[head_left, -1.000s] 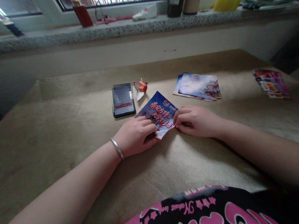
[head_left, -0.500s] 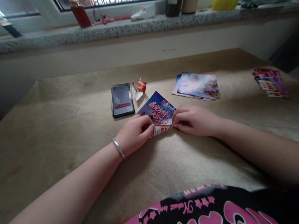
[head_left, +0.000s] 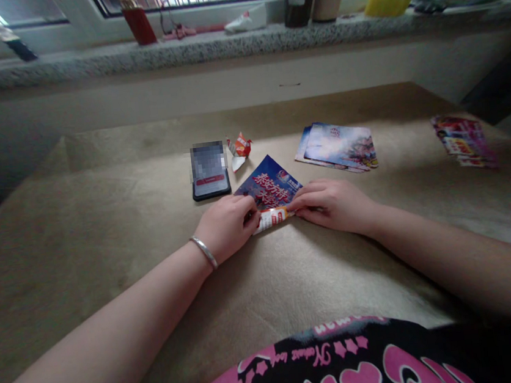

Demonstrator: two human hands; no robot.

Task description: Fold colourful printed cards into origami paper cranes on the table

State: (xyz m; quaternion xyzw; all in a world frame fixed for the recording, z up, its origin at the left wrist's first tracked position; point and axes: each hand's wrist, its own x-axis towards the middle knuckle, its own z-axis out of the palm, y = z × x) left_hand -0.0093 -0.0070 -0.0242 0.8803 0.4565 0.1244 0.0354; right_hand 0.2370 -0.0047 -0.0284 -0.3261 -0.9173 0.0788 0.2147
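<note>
A blue printed sheet of paper (head_left: 269, 181) lies on the table with one corner pointing away from me. Its near edge is folded up into a strip that shows a white and red underside. My left hand (head_left: 227, 220) pinches the left end of this fold, thumb and fingers closed. At the right end, my right hand (head_left: 328, 203) grips the fold between thumb and fingertips. Just beyond the sheet stands a small red and white folded paper figure (head_left: 240, 150). To its left is a phone (head_left: 210, 178) with a partly blurred screen.
A stack of printed sheets (head_left: 340, 145) lies at the back right of the table (head_left: 103, 233). Farther right is a pile of red and purple printed papers (head_left: 464, 142). Bottles, a red container (head_left: 139, 25) and a yellow block (head_left: 389, 1) stand on the windowsill (head_left: 202, 49).
The fold at the sheet's near edge has been turned up further, so more of its white and red underside shows. Both hands have shifted slightly with it and keep their grip.
</note>
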